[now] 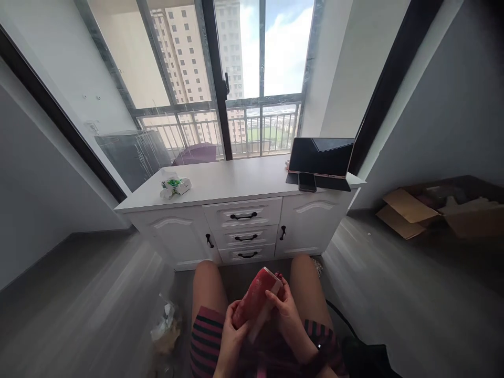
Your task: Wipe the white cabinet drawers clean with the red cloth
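A red package [255,298] with a pale edge is held over the lap, tilted up to the right. My left hand [233,332] grips its lower left end, with the thumb on top. My right hand [286,310] pinches the upper right side near the pale edge, where a small dark red piece [279,275] shows by the fingers. A translucent strip hangs below the package between the hands; what it belongs to is unclear.
Ahead stands a white cabinet [244,181] with a tissue pack [175,186], a tablet [322,157] and a phone [307,181]. An open cardboard box [411,206] lies right. Plastic bags [166,328] are on the floor left, a black bag [368,359] lower right.
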Motion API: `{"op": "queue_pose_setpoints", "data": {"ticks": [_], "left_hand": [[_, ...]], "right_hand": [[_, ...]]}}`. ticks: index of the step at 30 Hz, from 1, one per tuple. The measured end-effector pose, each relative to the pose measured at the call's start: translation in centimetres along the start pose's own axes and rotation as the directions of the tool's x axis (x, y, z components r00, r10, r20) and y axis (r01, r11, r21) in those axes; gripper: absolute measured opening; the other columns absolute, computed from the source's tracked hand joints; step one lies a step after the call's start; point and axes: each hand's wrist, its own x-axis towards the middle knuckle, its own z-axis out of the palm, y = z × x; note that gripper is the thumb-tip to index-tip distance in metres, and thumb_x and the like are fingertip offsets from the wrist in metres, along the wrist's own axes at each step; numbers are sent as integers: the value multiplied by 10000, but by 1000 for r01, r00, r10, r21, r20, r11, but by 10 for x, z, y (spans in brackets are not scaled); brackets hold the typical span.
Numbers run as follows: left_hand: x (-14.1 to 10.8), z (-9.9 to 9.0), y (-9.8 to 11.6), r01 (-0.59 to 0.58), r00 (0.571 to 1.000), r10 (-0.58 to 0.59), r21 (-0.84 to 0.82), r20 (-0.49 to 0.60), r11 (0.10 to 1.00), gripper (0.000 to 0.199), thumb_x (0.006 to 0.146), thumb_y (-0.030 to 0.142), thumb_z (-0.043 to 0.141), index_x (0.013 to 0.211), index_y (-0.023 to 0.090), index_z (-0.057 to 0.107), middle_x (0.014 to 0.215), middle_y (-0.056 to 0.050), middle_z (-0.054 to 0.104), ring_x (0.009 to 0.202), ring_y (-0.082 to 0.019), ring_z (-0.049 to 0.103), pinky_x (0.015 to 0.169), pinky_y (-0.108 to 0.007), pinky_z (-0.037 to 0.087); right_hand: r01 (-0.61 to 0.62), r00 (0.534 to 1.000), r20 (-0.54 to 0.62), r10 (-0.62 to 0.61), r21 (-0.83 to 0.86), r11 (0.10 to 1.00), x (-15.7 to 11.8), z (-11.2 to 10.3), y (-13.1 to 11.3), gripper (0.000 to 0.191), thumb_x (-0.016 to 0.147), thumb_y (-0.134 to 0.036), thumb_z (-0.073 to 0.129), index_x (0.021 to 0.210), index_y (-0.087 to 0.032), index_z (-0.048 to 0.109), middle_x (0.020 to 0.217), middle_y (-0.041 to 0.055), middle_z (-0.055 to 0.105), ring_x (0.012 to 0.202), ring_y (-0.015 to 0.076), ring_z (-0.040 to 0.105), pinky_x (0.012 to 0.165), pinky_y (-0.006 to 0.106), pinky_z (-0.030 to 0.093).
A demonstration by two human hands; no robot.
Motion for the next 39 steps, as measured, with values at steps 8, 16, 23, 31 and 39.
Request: {"op": "queue_pose_setpoints", "data": {"ticks": [8, 16, 23, 31, 39], "left_hand": [[-13, -21, 17, -191, 954, 194, 35, -229, 981, 542, 666, 326, 768, 1141, 210, 533, 1147, -94, 651, 1070, -265, 620, 930, -371, 478], [-24, -18, 33, -293, 916, 352, 275, -194, 916, 547, 680, 349, 755, 1180, 224, 572, 1227, -82, 627, 1154, -266, 568, 1002, -366, 414], [-19, -19, 22, -292, 889, 449, 638, -93, 712, 408, 731, 314, 684, 1128, 226, 650, 1100, -105, 677, 1049, -314, 593, 955, -413, 401], [-3, -31, 8, -312, 861, 508, 794, 5, 521, 358, 786, 214, 540, 1136, 202, 617, 1111, -103, 667, 1043, -290, 598, 917, -461, 448], [1, -29, 32, -214, 967, 248, 340, -57, 916, 544, 593, 451, 774, 1038, 171, 634, 1064, -117, 704, 1046, -307, 633, 922, -390, 493]], "right_hand": [[-81, 973, 205, 108, -135, 988, -18, -1, 1, 533, 609, -399, 809, 1060, -197, 607, 990, 56, 685, 916, 236, 641, 828, 352, 493], [43, 985, 173, 20, -354, 934, -27, 1, 14, 597, 648, -435, 767, 1151, -194, 553, 1081, 72, 676, 1009, 256, 624, 885, 361, 481], [311, 949, 270, -162, -730, 609, -42, 16, 7, 244, 818, -396, 606, 989, -227, 564, 780, 3, 672, 679, 182, 630, 623, 255, 460], [356, 934, 296, -198, -761, 543, -45, 23, 30, 467, 709, -313, 691, 1129, -221, 510, 877, 15, 711, 742, 199, 680, 641, 251, 504], [84, 996, 64, -58, -552, 830, -26, 1, 25, 542, 653, -367, 734, 1135, -192, 558, 1086, 80, 683, 1019, 260, 637, 878, 328, 498]]}}
